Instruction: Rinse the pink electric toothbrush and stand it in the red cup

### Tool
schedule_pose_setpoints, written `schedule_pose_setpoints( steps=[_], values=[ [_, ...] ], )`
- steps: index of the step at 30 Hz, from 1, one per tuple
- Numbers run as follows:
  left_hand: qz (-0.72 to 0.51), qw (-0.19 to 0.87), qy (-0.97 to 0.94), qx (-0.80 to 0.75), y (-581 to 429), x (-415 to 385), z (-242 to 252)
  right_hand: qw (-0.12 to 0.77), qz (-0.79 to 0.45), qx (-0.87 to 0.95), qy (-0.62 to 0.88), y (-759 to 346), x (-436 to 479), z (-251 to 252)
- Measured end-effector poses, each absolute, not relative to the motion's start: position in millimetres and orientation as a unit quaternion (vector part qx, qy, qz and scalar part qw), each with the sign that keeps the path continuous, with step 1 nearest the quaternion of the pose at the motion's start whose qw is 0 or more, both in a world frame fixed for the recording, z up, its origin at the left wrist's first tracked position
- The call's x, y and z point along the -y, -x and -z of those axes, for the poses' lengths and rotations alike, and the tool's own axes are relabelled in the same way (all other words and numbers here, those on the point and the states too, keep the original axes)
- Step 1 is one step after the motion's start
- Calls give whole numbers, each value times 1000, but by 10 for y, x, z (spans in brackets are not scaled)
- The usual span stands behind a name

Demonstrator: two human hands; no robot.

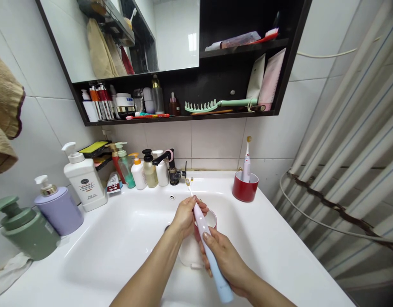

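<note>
Item: two bare arms, both in view from forearm to fingertips.

Left forearm: enters from the lower left, angled up and to the right, sleeve-free. Wrist nearly straight.

Left hand: back of the hand uppermost, knuckles raised, fingers curled over to the right and closed round the upper part of a toothbrush.

Right forearm: enters from the lower right corner, angled up and to the left, bare.

Right hand: sits just below the left, close beside it. Fingers are wrapped under the lower handle of the same toothbrush. The thumb is laid flat along the handle, tip pointing towards the left hand.
</note>
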State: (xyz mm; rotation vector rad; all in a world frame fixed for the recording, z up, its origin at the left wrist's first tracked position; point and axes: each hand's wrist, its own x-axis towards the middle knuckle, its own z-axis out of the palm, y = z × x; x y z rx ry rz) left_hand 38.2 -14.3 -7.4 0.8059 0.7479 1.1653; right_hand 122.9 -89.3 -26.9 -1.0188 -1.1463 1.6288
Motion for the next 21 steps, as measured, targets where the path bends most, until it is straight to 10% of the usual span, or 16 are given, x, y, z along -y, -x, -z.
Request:
schedule_pose_setpoints(
  steps=[11,21],
  values=[
    [-552,676,-358,-333,-408,193,-12,470,-629,474,399,-1212,842,205],
    [-425,318,-723,-442,-220,291,324,552,-437,535,467,-1395,124,132]
  ],
)
